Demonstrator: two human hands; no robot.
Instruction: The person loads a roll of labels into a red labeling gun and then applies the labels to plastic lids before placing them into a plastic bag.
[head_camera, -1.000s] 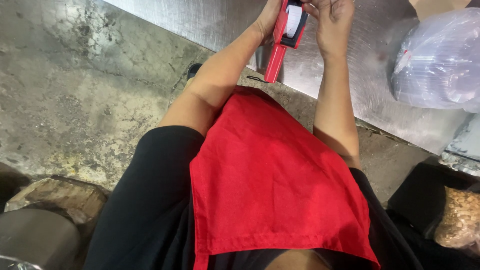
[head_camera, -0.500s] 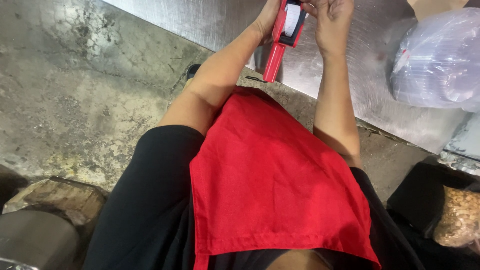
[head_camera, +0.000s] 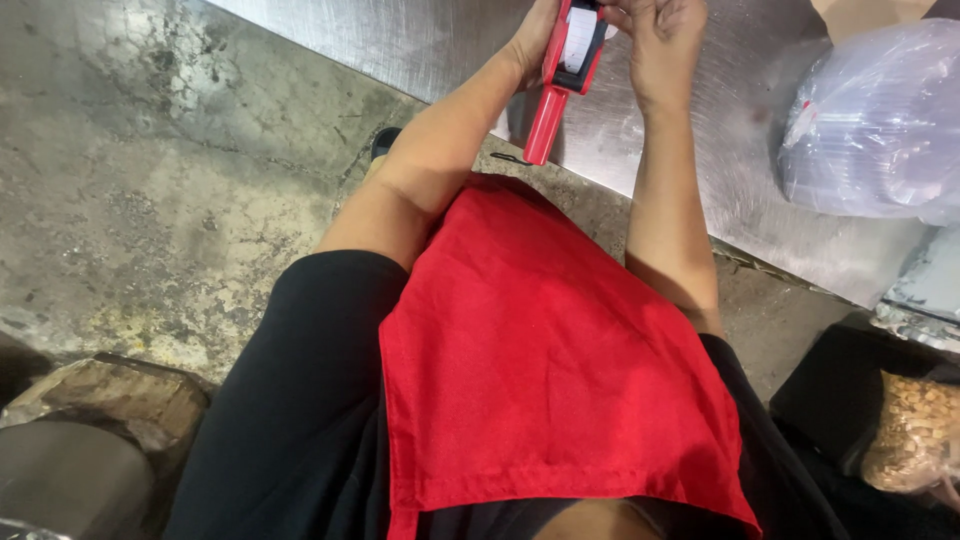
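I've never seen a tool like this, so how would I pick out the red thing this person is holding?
Start at the steel table across the top of the view, where both forearms reach up from the red apron. Between the left hand and right hand sits the label gun. It is the only red plastic tool there, with a long handle and a white paper roll.

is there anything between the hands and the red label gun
Nothing visible. The left hand grips the label gun by its body and the right hand touches its top, above the steel table. The bag lies apart to the right.
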